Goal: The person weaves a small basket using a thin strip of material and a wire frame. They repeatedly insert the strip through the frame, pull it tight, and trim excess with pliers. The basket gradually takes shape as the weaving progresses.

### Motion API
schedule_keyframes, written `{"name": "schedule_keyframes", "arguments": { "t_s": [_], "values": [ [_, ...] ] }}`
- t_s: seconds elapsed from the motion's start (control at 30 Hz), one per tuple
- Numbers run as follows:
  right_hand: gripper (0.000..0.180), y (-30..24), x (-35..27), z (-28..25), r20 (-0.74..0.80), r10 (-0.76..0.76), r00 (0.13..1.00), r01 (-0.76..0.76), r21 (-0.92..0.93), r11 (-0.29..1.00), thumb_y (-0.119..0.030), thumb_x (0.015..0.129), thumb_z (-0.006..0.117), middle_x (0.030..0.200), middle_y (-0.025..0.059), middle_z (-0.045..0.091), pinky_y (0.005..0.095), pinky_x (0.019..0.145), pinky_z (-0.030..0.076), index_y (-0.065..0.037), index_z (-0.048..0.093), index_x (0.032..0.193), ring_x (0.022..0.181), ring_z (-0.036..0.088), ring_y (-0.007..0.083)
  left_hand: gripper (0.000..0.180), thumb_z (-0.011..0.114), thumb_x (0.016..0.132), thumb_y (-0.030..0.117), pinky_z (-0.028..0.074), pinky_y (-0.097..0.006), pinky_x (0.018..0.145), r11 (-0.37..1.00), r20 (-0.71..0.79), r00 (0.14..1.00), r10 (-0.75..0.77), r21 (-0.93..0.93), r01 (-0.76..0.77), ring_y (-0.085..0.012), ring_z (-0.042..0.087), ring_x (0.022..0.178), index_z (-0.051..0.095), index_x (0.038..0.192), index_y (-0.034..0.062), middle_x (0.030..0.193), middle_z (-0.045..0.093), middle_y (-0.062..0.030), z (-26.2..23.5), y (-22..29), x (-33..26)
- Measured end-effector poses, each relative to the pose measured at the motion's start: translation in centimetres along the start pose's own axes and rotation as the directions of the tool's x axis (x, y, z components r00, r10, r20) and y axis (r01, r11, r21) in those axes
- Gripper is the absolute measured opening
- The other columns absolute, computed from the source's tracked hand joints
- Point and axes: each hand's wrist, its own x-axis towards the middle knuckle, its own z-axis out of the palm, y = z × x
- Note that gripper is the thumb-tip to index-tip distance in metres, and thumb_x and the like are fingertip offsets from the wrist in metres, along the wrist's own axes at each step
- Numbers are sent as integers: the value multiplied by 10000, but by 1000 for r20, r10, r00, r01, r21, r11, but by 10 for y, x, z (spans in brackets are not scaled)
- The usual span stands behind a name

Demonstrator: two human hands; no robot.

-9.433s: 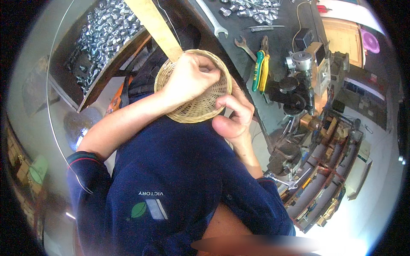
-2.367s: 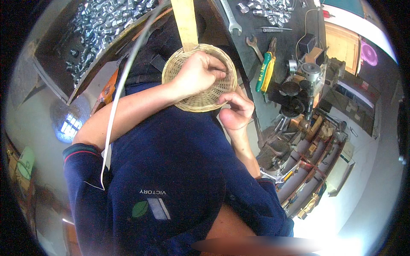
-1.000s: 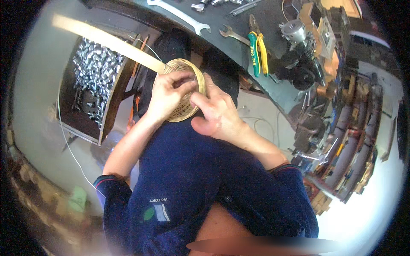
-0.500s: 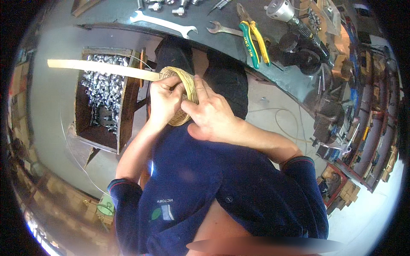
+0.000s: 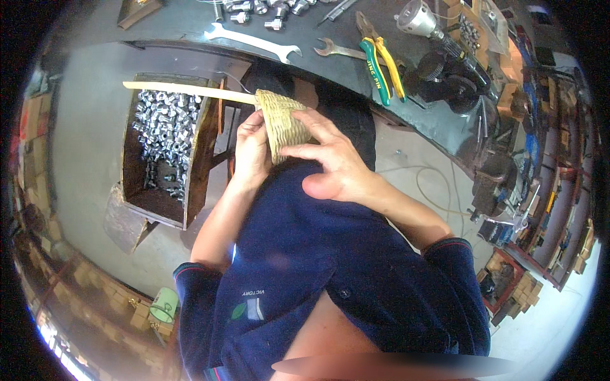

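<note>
A small cone-shaped woven basket [image 5: 289, 120] of pale yellow-green strands is in front of my torso, its wide rim turned to the left. One long flat strip [image 5: 190, 90] runs out leftward from its rim. My left hand [image 5: 253, 147] is closed on the rim, with its fingertips partly hidden behind the weave. Over the basket's right side my right hand [image 5: 337, 155] has its fingers spread apart, gripping the outer wall.
A wooden box [image 5: 196, 171] of shiny metal fittings [image 5: 166, 124] stands at left. On the workbench [image 5: 184, 25] lie a double-ended wrench [image 5: 254, 42], another wrench [image 5: 340, 49], green-and-yellow pliers [image 5: 381, 63], dark round gears [image 5: 459, 92] and a tool with a metal chuck [image 5: 419, 19]. A green bucket [image 5: 164, 305] stands lower left.
The basket has been turned, so its outer wall shows more and its rim faces left. My right hand has shifted from the rim to the outer side. The strip's free end has moved right.
</note>
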Motion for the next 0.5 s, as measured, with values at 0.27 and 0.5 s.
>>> {"name": "schedule_keyframes", "arguments": {
  "t_s": [0.27,0.5],
  "values": [
    [405,-2,-6,5,65,23,998,-17,-87,996,-158,509,659,1425,185,350,459,1039,354,-70,679,904,1286,343,440,306,482,931,208,454,-343,907,993,-94,995,36,-107,-46,-210,601,995,531,1134,-15,1083,616,-128,1,2,-4],
    [307,-3,-5,3,116,-30,993,47,-145,988,-148,516,653,1414,172,376,450,1001,401,-46,644,805,1267,371,429,325,497,946,263,496,-327,831,996,-100,991,88,7,-88,-205,630,906,520,1122,-9,1029,620,-121,9,12,-5]
  ]
}}
